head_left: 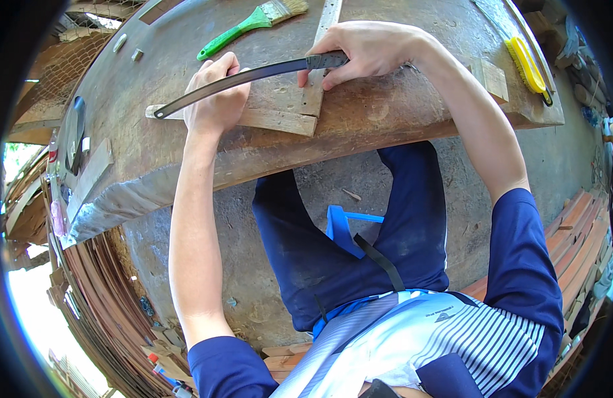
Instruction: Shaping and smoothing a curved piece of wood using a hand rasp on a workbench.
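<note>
My right hand (369,50) grips the dark handle of a long thin blade (246,77), thumb and fingers pinched around it. The blade runs leftward with a slight bend to a tip with a small hole. It passes over my left hand (217,96), which is closed across a flat wooden strip (276,121) on the bench; its fingertips are curled and partly hidden. A second wooden strip (329,14) meets the first at its right end, forming an angled corner, and runs away toward the far side beneath my right hand.
A green-handled paintbrush (243,30) lies on the worn wooden bench (379,109) beyond my hands. At right are a yellow-backed brush (527,65) and a wood block (490,79). A blue stool (343,229) stands between my legs. Stacked timber (100,278) lies at left.
</note>
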### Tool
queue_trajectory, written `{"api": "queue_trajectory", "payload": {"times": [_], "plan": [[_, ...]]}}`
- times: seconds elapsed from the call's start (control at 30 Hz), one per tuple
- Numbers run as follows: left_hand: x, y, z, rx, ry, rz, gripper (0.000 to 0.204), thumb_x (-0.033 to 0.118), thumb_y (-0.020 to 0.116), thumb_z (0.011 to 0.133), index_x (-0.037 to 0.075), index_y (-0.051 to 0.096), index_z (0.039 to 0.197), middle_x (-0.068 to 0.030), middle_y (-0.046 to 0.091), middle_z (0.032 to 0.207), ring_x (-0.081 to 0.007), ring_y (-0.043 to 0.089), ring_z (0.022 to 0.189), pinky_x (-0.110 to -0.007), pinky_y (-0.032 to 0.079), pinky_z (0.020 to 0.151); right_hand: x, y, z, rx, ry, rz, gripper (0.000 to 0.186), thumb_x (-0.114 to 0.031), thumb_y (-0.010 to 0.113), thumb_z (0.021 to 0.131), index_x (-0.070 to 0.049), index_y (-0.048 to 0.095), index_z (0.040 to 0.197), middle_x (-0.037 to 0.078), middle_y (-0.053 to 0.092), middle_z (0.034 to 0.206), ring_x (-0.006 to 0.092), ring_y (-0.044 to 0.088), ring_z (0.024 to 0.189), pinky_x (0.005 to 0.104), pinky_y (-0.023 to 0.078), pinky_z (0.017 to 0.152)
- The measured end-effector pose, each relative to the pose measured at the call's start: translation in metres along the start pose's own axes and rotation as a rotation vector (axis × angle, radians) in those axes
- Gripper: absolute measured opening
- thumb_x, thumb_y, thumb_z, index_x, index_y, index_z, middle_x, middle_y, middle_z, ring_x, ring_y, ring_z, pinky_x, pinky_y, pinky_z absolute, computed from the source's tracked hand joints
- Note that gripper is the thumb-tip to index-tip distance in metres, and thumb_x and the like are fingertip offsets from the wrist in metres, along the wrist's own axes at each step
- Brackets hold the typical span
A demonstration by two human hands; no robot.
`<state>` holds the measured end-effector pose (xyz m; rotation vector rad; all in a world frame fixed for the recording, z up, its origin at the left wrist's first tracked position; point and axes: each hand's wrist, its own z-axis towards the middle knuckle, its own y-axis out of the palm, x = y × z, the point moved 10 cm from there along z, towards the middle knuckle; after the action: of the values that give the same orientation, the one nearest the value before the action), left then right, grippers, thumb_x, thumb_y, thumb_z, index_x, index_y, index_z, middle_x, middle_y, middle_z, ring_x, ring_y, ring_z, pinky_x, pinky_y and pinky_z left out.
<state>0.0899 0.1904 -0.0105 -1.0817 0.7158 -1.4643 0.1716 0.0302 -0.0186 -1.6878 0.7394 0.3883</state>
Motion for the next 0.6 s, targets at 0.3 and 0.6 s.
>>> {"api": "queue_trajectory", "payload": {"times": [0.3, 0.6], "plan": [[0.001, 0.002, 0.001, 0.005, 0.023, 0.024, 0.013, 0.015, 0.061, 0.089, 0.006, 0.057, 0.080, -0.0166, 0.066, 0.077, -0.0378, 0.066, 0.080, -0.050, 0.054, 0.072, 0.003, 0.002, 0.006, 0.069, -0.135, 0.044, 0.033, -0.020, 0.081, 0.090, -0.014, 0.079, 0.122, 0.009, 0.078, 0.102, 0.0195, 0.067, 0.087, 0.0351, 0.050, 0.087], [0.036, 0.003, -0.008, 0.038, 0.428, 0.365, 0.011, 0.005, 0.065, 0.082, 0.003, 0.059, 0.073, -0.0082, 0.061, 0.083, -0.0289, 0.065, 0.075, -0.042, 0.057, 0.065, 0.001, 0.000, 0.003, 0.111, -0.174, 0.037, 0.034, -0.022, 0.081, 0.090, -0.014, 0.078, 0.123, 0.009, 0.078, 0.106, 0.0209, 0.068, 0.091, 0.0356, 0.050, 0.091]]}}
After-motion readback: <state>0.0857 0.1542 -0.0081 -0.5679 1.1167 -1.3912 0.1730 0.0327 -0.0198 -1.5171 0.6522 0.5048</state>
